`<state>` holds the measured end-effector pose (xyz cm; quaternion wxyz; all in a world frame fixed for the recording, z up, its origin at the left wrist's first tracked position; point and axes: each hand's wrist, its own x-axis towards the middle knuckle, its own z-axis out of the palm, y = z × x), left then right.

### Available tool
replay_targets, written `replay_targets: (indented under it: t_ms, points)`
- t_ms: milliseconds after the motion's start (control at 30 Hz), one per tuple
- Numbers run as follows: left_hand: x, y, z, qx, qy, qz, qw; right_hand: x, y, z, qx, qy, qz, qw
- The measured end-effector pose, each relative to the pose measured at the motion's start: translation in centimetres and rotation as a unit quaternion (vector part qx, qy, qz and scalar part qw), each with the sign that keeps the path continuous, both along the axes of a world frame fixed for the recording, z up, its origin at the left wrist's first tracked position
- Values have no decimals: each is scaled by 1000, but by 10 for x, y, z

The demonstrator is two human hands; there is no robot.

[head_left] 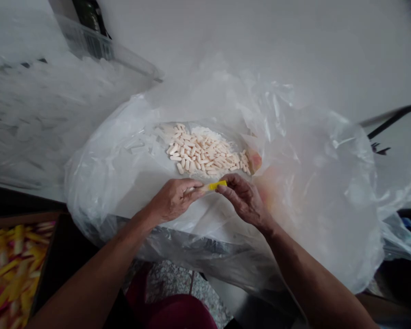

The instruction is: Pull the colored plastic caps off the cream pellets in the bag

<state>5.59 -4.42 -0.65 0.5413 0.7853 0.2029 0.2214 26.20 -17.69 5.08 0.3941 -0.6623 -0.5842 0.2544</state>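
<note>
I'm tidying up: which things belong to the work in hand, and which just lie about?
Seemingly in the work:
yellow-ended piece between left hand and right hand
pale pieces
likely the coloured pieces

Seemingly lying about:
curved black bar
dark object, top left

Left forearm, bare, long and tapering [118, 258], entering from lower left, slanting up and inward; left wrist [150, 215] nearly in line with forearm; bare left hand [174, 199], back toward camera, thumb and forefinger stretched toward right hand, drawn together in pinch. Right forearm, bare, long and tapering [308, 269], entering from lower right, slanting up and inward; bare right hand [242, 198], fingers bent, thumb below forefinger, likewise pinching; fingertips of both hands facing, near each other.
</note>
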Motion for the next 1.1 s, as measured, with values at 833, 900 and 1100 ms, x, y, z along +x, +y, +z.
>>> replay_targets:
  t_ms: [833, 900, 1100]
  points:
    - [-3, -3, 3, 38, 12, -24, 999, -2, 3, 2, -40, -150, 48, 987]
    - [-3, -4, 2, 60, 14, -10, 998, -6, 5, 1, -38, -168, 28, 985]
    - [-3, -8, -1, 122, -3, 35, 992, -13, 7, 2, -44, -155, 5, 987]
